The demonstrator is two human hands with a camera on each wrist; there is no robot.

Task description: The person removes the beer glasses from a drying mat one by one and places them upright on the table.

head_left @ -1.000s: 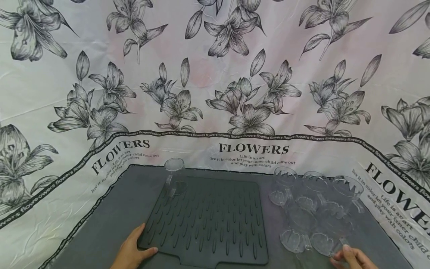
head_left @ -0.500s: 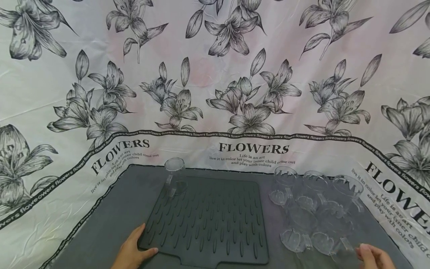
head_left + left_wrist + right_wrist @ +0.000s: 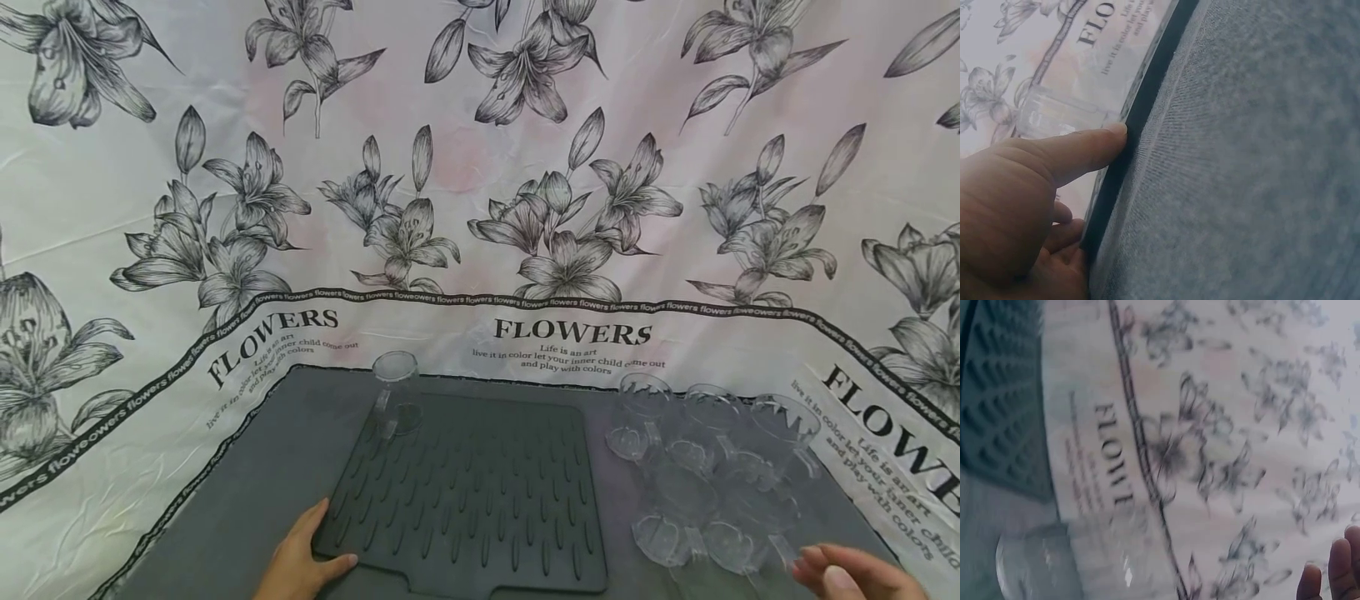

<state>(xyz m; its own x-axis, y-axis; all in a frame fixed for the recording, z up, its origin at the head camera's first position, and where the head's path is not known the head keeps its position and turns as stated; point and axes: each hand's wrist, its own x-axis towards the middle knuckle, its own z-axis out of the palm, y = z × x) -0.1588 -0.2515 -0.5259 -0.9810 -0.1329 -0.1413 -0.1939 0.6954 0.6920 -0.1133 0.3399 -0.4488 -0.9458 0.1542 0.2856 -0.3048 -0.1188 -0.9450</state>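
My left hand [image 3: 303,554] grips the near left corner of a dark ridged drying mat [image 3: 480,500], fingers along the left edge and thumb at the front edge. The left wrist view shows the thumb against the mat's dark rim [image 3: 1116,181]. At the mat's far left corner stands a clear glass mug [image 3: 397,392]. Several clear mugs stand to the mat's right, the nearest being a front mug [image 3: 731,546] with its handle towards my right hand [image 3: 855,575]. That hand holds nothing, fingers loosely bent, just apart from the handle. Its fingers [image 3: 1338,569] show in the right wrist view.
A grey cloth [image 3: 247,467] covers the table under the mat and mugs. Behind and at both sides hangs a white sheet [image 3: 450,233] printed with lilies and lettering. The clear mugs [image 3: 645,396] stand close together on the right, their outlines overlapping.
My right hand has let go of the front mug's handle and moved right, away from it. The left hand stays at the mat's corner. The head view has shifted slightly.
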